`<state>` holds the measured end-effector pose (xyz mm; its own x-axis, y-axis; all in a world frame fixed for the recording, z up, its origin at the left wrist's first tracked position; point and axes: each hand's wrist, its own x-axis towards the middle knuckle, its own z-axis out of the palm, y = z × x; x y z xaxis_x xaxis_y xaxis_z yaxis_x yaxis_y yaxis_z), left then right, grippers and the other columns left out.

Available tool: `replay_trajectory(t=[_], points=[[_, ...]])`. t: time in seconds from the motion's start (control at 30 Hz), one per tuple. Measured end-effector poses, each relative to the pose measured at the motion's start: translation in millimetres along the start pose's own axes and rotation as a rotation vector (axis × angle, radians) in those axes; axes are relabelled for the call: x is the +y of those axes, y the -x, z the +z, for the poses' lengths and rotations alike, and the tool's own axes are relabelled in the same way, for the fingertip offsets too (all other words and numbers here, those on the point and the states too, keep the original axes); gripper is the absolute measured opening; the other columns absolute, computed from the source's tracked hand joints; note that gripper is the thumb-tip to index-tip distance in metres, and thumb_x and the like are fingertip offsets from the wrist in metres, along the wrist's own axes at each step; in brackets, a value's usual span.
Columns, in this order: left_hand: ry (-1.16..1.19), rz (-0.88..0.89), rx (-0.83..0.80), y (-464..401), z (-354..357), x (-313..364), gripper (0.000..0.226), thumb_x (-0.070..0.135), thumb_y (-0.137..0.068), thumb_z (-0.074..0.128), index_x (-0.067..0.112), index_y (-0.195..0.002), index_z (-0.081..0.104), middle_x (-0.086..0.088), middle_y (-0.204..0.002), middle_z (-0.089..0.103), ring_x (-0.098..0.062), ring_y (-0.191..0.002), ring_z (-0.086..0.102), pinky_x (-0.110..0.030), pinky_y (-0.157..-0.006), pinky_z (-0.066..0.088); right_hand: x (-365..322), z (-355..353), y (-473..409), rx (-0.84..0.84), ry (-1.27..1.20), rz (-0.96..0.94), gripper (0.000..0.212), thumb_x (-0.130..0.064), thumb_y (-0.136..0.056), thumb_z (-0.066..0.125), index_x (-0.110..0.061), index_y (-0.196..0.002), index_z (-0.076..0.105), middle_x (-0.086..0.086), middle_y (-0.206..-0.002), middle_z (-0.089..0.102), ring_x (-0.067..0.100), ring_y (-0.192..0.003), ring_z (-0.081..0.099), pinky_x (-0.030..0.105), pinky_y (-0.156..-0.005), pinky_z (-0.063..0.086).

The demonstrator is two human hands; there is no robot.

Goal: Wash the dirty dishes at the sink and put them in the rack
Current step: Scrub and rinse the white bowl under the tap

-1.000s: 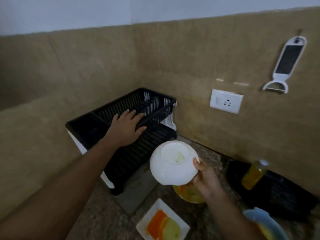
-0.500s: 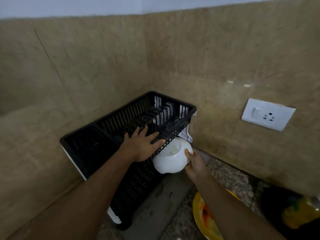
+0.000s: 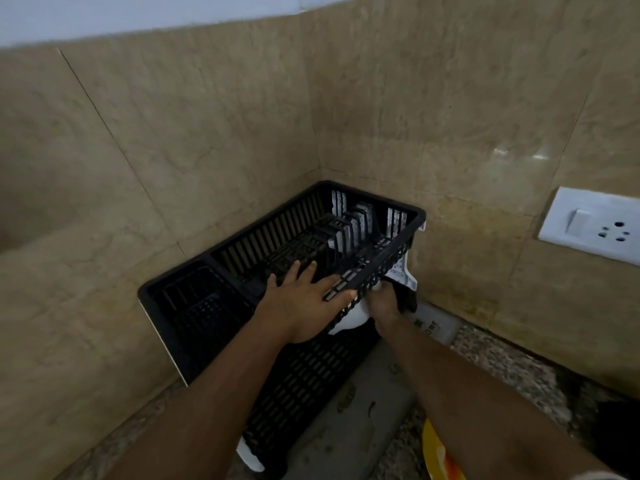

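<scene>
A: Bowl [image 3: 348, 322] — white, mostly hidden under the raised near edge of the rack [image 3: 367, 268]. Only a sliver shows, below the rim.

B: Your right hand [image 3: 382, 303]?

A: Your fingers curl round the bowl, tucked beneath the rack's upper tier, fingertips out of sight. Your wrist angles in from the lower right.

B: And your left hand [image 3: 304, 303]?

A: Fingers straight, spread, lying flat on the rack's near rim, thumb along the edge. Nothing gripped. Just beside your right hand, the rim between them.

B: Rack itself?

A: Black, slatted, tilted, sitting in the corner where two tan tiled walls meet. White tray [image 3: 403, 277] pokes out at its right end.

B: Further out?

A: Speckled counter [image 3: 512, 372]. Yellow plate [image 3: 438, 460] at the bottom edge, partly behind your right forearm. White socket [image 3: 595, 225] on the right wall, well apart from the rack.
</scene>
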<state>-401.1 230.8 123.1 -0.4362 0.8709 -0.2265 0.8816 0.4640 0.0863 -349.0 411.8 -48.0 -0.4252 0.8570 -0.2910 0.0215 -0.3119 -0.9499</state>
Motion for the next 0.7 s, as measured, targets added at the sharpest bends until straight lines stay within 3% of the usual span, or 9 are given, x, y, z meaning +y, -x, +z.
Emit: replay_trajectory(t=[0.03, 0.07, 0.13, 0.17, 0.3, 0.4, 0.5, 0.57, 0.7], points=[[0.001, 0.002, 0.006, 0.2, 0.1, 0.1, 0.075, 0.083, -0.083, 0.008, 0.05, -0.151, 0.013, 0.003, -0.165, -0.002, -0.021, -0.151, -0.011, -0.059, -0.118, -0.006, 0.2, 0.6, -5.4, -0.05, 0.174, -0.005, 0.093, -0.069, -0.068, 0.072, -0.015, -0.14, 0.047, 0.01, -0.139, 0.053, 0.033, -0.126, 0.05, 0.047, -0.108, 0.043], [0.003, 0.005, 0.011, 0.2, 0.1, 0.3, 0.075, 0.083, -0.083, 0.008, 0.05, -0.151, 0.012, 0.003, -0.165, -0.002, -0.021, -0.151, -0.011, -0.059, -0.118, -0.005, 3.9, 0.2, -14.4, -0.101, 0.356, -0.014, 0.116, -0.078, -0.06, 0.069, -0.016, -0.15, 0.031, 0.007, -0.149, 0.04, 0.033, -0.136, 0.038, 0.045, -0.115, 0.032], [0.001, 0.004, 0.011, -1.1, 1.0, 1.5, 0.075, 0.083, -0.083, 0.009, 0.05, -0.151, 0.011, 0.003, -0.165, -0.002, -0.021, -0.151, -0.01, -0.06, -0.118, -0.005, 3.3, -4.2, -22.8, -0.191, 0.633, -0.067, 0.135, -0.075, -0.056, 0.069, -0.01, -0.157, 0.006, 0.008, -0.16, 0.018, 0.033, -0.146, 0.018, 0.041, -0.119, 0.012], [-0.001, 0.002, 0.008, -1.8, 1.2, 1.4, 0.075, 0.083, -0.083, 0.009, 0.05, -0.151, 0.01, 0.003, -0.165, -0.002, -0.021, -0.151, -0.01, -0.06, -0.118, -0.005, -1.4, -6.4, -19.4, -0.224, 0.73, -0.075, 0.141, -0.073, -0.053, 0.072, -0.007, -0.156, 0.001, 0.011, -0.162, 0.013, 0.034, -0.147, 0.014, 0.04, -0.119, 0.009], [-0.009, 0.003, 0.008, -2.7, 1.3, 2.1, 0.076, 0.084, -0.082, 0.009, 0.051, -0.151, 0.01, 0.004, -0.165, -0.001, -0.021, -0.151, -0.01, -0.061, -0.118, -0.004, -4.3, -8.7, -12.2, -0.236, 0.89, -0.037, 0.113, -0.049, -0.071, 0.083, -0.005, -0.153, 0.019, 0.021, -0.155, 0.025, 0.041, -0.142, 0.028, 0.049, -0.116, 0.027], [-0.01, 0.001, 0.013, -2.9, 2.6, 1.2, 0.076, 0.084, -0.082, 0.009, 0.051, -0.151, 0.009, 0.004, -0.165, -0.001, -0.021, -0.151, -0.01, -0.061, -0.118, -0.004, 27.1, -5.0, -49.8, -0.311, 0.971, -0.131, 0.109, -0.077, -0.068, 0.063, -0.011, -0.15, 0.034, 0.011, -0.152, 0.039, 0.03, -0.138, 0.039, 0.042, -0.113, 0.035], [-0.009, 0.007, 0.03, -3.3, 3.3, 0.5, 0.076, 0.083, -0.083, 0.009, 0.05, -0.151, 0.01, 0.004, -0.165, 0.0, -0.022, -0.151, -0.009, -0.06, -0.118, -0.004, 62.7, -9.7, -86.7, -0.304, 1.01, -0.23, 0.095, -0.075, -0.071, 0.04, -0.016, -0.146, 0.042, 0.008, -0.147, 0.046, 0.027, -0.132, 0.045, 0.041, -0.11, 0.039], [0.003, 0.009, 0.037, -4.1, 3.1, 0.8, 0.076, 0.083, -0.083, 0.01, 0.049, -0.151, 0.011, 0.003, -0.165, 0.002, -0.022, -0.152, -0.007, -0.06, -0.118, -0.003, 49.8, -19.0, -65.3, -0.28, 0.994, -0.264, 0.091, -0.076, -0.068, 0.041, -0.021, -0.141, 0.047, 0.006, -0.141, 0.053, 0.025, -0.126, 0.05, 0.041, -0.105, 0.045], [0.049, 0.037, 0.115, 0.3, 0.1, 2.3, 0.072, 0.078, -0.088, 0.022, 0.043, -0.151, 0.024, 0.001, -0.164, 0.016, -0.022, -0.152, 0.005, -0.056, -0.119, 0.005, -17.0, -47.9, 24.3, -0.235, 0.948, -0.235, 0.052, -0.04, -0.085, 0.062, -0.011, -0.127, 0.054, 0.01, -0.122, 0.06, 0.028, -0.111, 0.057, 0.041, -0.091, 0.051]])
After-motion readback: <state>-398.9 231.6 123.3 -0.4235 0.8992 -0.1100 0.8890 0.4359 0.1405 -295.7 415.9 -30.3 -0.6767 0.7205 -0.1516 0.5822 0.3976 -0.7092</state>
